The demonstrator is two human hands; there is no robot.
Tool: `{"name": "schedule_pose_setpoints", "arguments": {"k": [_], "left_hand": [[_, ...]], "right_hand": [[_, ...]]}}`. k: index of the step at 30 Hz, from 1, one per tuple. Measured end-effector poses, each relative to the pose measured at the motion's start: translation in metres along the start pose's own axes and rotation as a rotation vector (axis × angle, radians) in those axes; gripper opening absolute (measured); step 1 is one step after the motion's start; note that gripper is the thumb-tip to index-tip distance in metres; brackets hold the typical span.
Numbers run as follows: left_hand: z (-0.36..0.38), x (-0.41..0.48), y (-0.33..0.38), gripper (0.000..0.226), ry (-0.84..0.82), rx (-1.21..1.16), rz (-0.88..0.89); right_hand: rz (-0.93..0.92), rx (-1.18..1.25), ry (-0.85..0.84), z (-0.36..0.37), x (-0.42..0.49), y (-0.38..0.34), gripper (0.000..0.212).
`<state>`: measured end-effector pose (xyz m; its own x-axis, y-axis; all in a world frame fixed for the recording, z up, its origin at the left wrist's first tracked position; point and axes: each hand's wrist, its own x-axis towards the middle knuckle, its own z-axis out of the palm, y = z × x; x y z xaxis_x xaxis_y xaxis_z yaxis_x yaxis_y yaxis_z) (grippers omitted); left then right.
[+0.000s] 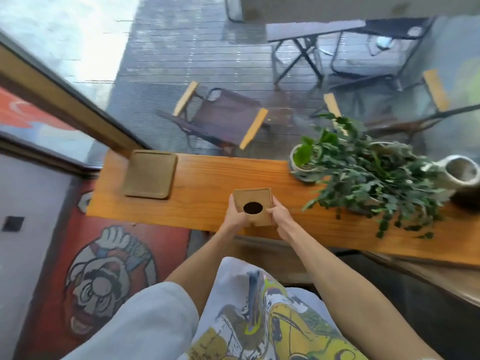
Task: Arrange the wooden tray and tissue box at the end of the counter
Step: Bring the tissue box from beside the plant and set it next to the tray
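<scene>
A square wooden tissue box (255, 197) with a dark oval hole in its lid stands near the front edge of the orange wooden counter (205, 183). My left hand (234, 213) grips its left side and my right hand (278, 211) grips its right side. The flat wooden tray (150, 174) with rounded corners lies empty at the left end of the counter, well apart from the box and both hands.
Two potted green plants (363, 172) spread over the counter's right part, with a grey ceramic vessel (459, 172) beyond them. A window with a wooden frame (65, 100) runs behind the counter; folding chairs and a table stand outside. A cartoon mural covers the wall below left.
</scene>
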<state>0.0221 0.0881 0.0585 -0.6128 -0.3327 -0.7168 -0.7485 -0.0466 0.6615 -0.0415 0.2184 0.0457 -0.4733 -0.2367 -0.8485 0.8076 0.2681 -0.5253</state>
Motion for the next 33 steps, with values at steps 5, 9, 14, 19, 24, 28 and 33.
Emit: {"name": "schedule_pose_setpoints", "arguments": {"k": [5, 9, 14, 19, 24, 28, 33], "left_hand": [[-0.093, 0.015, -0.053, 0.126, 0.182, 0.014, -0.088], [-0.159, 0.007, -0.076, 0.126, 0.305, -0.052, -0.068], [-0.237, 0.003, -0.119, 0.111, 0.397, -0.126, -0.023], [-0.323, -0.037, -0.149, 0.108, 0.501, -0.21, -0.021], [-0.408, -0.114, -0.148, 0.085, 0.494, -0.191, 0.037], [-0.471, -0.119, -0.172, 0.102, 0.46, -0.192, -0.006], [-0.517, -0.111, -0.151, 0.08, 0.419, -0.117, 0.054]], "right_hand": [[-0.159, -0.189, -0.133, 0.086, -0.018, -0.008, 0.073], [-0.273, -0.31, -0.188, 0.153, -0.034, -0.006, 0.075], [-0.349, -0.415, -0.212, 0.235, -0.055, 0.01, 0.071], [-0.384, -0.462, -0.236, 0.337, -0.074, 0.041, 0.072], [-0.428, -0.536, -0.286, 0.435, -0.086, 0.071, 0.072], [-0.412, -0.539, -0.326, 0.494, -0.102, 0.079, 0.072], [-0.418, -0.485, -0.291, 0.528, -0.098, 0.061, 0.078]]}}
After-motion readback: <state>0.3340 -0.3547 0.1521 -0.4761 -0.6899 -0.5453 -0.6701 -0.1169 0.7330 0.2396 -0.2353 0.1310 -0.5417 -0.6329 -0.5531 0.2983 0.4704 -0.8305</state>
